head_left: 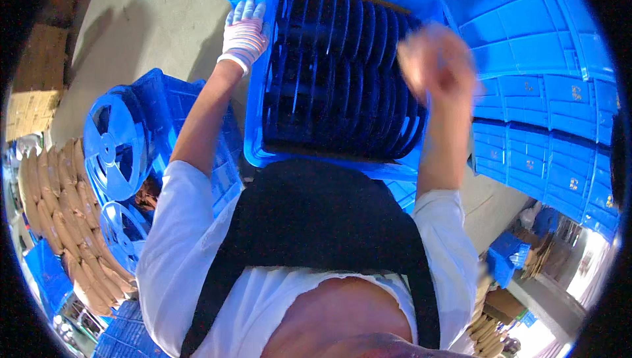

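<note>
A blue plastic crate (257, 131) stands in front of me, filled with several thin black round reels (342, 62) set on edge in rows. My left hand (245, 34), in a white glove with bluish fingertips, lies at the crate's left rim. Its fingers are stretched out and it grips nothing. Over the right side of the crate, beside the reels' edges, is my right hand (438, 62), which looks bare. Motion smears its fingers, so whether it holds anything cannot be made out.
Stacked blue crates (546, 108) form a wall close on the right. At the left, blue spoked reels (112, 144) rest by another blue crate (174, 104). Beyond them are stacked brown bundles (59, 193) and cardboard boxes (39, 62). Grey floor (151, 9) shows at the upper left.
</note>
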{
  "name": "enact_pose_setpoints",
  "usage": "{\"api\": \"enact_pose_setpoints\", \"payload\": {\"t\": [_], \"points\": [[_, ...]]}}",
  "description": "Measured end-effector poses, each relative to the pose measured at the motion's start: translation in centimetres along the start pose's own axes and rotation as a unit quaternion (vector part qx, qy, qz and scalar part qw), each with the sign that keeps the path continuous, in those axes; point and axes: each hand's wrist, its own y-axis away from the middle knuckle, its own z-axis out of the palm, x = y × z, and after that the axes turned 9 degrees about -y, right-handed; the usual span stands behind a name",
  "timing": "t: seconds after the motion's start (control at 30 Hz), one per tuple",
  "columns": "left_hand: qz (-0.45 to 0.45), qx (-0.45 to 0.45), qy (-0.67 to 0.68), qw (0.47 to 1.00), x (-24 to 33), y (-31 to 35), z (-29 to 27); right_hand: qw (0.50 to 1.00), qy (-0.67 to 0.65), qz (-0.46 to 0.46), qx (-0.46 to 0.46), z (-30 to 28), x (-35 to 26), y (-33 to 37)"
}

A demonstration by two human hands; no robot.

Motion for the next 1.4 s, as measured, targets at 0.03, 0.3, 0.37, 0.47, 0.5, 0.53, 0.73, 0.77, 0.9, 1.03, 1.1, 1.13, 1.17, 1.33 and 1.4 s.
{"api": "enact_pose_setpoints", "payload": {"t": [0.03,0.3,0.37,0.47,0.5,0.53,0.73,0.77,0.9,1.03,1.1,1.13,1.17,1.33,1.4], "points": [[-0.041,-0.034,-0.016,0.998,-0.3,0.5,1.4,0.988,0.045,0.068,0.135,-2.6,4.2,-0.8],[-0.077,-0.002,0.105,0.991,2.3,1.4,4.9,0.787,0.381,0.405,0.269,-11.6,21.9,2.3],[-0.071,-0.009,0.107,0.992,2.0,1.6,4.6,0.751,0.442,0.431,0.235,-11.3,22.4,2.3],[-0.069,-0.015,0.094,0.993,2.1,1.6,4.3,0.739,0.471,0.419,0.238,-10.8,22.7,3.8],[-0.066,-0.012,0.091,0.994,2.1,1.7,4.3,0.743,0.47,0.407,0.249,-10.5,22.9,4.6],[-0.069,-0.018,0.098,0.993,2.1,1.4,4.4,0.732,0.509,0.384,0.241,-10.2,23.0,5.5],[-0.051,0.014,0.104,0.993,1.6,2.0,4.4,0.666,0.653,0.314,0.175,-3.2,23.1,10.1],[-0.048,0.025,0.125,0.991,1.6,2.1,4.0,0.635,0.685,0.316,0.164,-1.7,23.6,10.4],[-0.031,-0.011,0.095,0.995,0.9,1.4,5.1,0.649,0.684,0.296,0.152,-1.1,27.1,12.3],[-0.033,0.0,0.094,0.995,1.0,1.1,6.0,0.66,0.661,0.316,0.165,-1.1,26.4,12.4],[-0.03,-0.002,0.081,0.996,0.5,1.1,6.8,0.666,0.644,0.325,0.189,-0.3,25.1,12.9],[-0.03,-0.004,0.075,0.997,0.3,1.1,7.0,0.669,0.636,0.33,0.2,0.3,24.1,13.3],[-0.03,0.014,0.071,0.997,0.3,1.2,7.1,0.677,0.631,0.318,0.208,1.0,23.5,13.9],[-0.042,0.102,-0.011,0.994,1.7,1.2,4.6,0.663,0.642,0.312,0.226,4.0,21.4,15.9],[0.018,0.126,-0.018,0.992,2.7,1.8,1.7,0.642,0.661,0.323,0.214,4.3,21.4,15.8]]}}
